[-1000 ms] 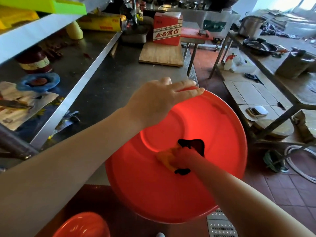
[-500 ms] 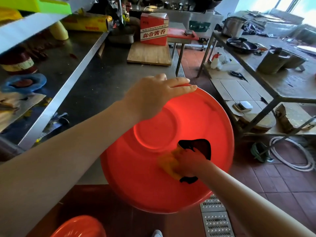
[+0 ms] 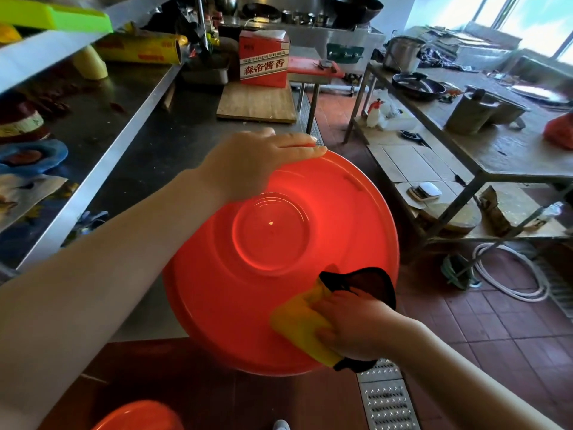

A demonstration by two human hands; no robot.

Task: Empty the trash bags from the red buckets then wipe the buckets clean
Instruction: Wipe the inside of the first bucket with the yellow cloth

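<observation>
A red bucket (image 3: 273, 262) is tilted with its open mouth toward me, held out beside the steel counter. My left hand (image 3: 257, 162) grips its far rim, fingers lying along the edge. My right hand (image 3: 353, 327) presses a yellow cloth with black trim (image 3: 297, 324) against the bucket's near inner wall, fingers curled over the cloth. No bag shows inside the bucket. A second red bucket (image 3: 139, 415) peeks in at the bottom edge.
The steel counter (image 3: 161, 144) with a shelf runs along the left, carrying a wooden board (image 3: 257, 103) and a red box (image 3: 263, 63). A metal rack table (image 3: 483, 156) with pots stands at right. A hose (image 3: 511, 274) and a floor drain grate (image 3: 387, 398) lie on the red tiles.
My right hand has slid the cloth down and to the right, from near the bucket's bottom disc toward the near rim. My left hand keeps its hold on the far rim.
</observation>
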